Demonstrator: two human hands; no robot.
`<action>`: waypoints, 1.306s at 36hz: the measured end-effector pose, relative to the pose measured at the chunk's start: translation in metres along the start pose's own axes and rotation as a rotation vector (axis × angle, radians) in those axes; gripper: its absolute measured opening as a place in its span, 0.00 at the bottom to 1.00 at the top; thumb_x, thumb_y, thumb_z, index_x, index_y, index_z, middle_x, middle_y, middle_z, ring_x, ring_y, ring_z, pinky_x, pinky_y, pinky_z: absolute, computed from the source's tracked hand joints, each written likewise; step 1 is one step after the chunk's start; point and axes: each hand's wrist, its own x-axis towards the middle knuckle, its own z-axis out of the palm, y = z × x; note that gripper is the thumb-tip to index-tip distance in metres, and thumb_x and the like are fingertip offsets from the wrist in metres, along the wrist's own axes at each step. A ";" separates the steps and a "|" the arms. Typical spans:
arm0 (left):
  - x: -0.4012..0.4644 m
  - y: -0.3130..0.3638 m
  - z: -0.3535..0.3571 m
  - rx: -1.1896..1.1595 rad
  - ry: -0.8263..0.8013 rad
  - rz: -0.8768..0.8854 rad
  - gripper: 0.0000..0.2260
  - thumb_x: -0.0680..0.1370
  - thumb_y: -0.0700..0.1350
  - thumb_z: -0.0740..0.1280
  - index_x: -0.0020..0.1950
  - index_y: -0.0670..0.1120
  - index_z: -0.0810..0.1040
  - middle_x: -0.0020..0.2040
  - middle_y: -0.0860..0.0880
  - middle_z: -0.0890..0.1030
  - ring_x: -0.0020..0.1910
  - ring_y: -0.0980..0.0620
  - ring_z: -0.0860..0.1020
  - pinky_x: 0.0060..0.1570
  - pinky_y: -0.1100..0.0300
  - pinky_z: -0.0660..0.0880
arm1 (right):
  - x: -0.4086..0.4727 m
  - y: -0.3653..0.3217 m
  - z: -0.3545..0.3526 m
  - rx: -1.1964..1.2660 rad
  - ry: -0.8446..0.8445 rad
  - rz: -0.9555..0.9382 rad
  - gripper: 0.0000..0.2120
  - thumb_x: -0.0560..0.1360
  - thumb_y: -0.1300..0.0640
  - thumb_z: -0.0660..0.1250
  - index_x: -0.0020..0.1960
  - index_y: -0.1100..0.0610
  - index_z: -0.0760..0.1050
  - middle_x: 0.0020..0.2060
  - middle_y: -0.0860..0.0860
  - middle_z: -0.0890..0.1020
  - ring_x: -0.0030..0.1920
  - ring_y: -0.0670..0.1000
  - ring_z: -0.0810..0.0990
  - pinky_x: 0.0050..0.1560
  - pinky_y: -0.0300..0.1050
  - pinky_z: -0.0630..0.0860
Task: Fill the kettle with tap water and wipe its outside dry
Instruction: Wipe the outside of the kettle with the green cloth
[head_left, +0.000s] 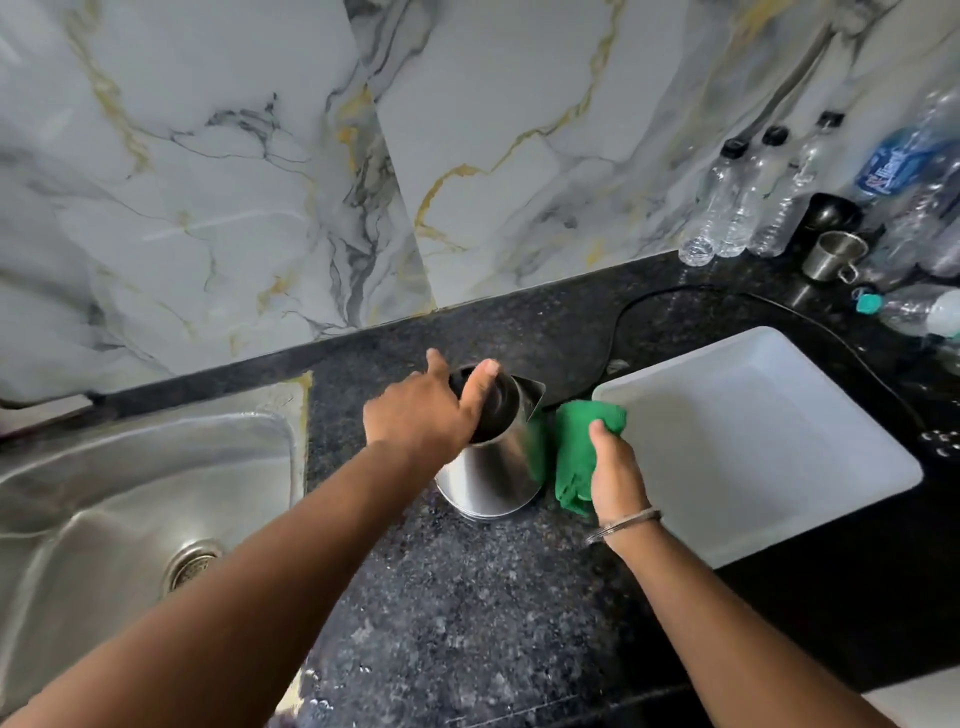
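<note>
A stainless steel kettle (493, 473) with a black lid stands upright on the dark granite counter (457, 597), between the sink and a white tray. My left hand (426, 415) lies over its top and handle side, thumb resting across the black lid. My right hand (615, 475) grips a bunched green cloth (574, 452) and presses it against the kettle's right side, just below the spout. The kettle's handle is hidden under my left hand.
A steel sink (140, 499) with a round drain lies at the left. A white rectangular tray (753, 441) sits at the right. Plastic bottles (748, 208) and a steel cup (834, 257) crowd the back right corner. A black cord (618, 322) loops behind the kettle.
</note>
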 end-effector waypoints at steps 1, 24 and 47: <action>0.004 -0.003 -0.005 -0.019 0.004 0.029 0.51 0.72 0.77 0.35 0.85 0.48 0.56 0.76 0.40 0.76 0.72 0.35 0.75 0.63 0.40 0.74 | -0.004 -0.010 -0.001 0.049 0.014 -0.001 0.18 0.77 0.42 0.57 0.56 0.52 0.77 0.55 0.50 0.81 0.57 0.51 0.78 0.66 0.52 0.69; 0.019 -0.026 0.002 0.125 0.053 0.495 0.61 0.67 0.84 0.35 0.86 0.41 0.47 0.85 0.41 0.61 0.85 0.41 0.58 0.83 0.38 0.50 | -0.015 -0.033 -0.017 -0.067 -0.012 -0.080 0.19 0.78 0.45 0.60 0.47 0.61 0.78 0.53 0.63 0.82 0.54 0.61 0.80 0.57 0.52 0.77; 0.018 -0.034 0.009 -0.048 -0.063 0.274 0.72 0.55 0.88 0.56 0.86 0.43 0.43 0.87 0.45 0.56 0.86 0.43 0.54 0.79 0.39 0.64 | -0.017 -0.110 -0.010 -0.975 -0.529 -0.579 0.21 0.77 0.44 0.55 0.55 0.55 0.80 0.60 0.52 0.80 0.66 0.44 0.60 0.66 0.42 0.65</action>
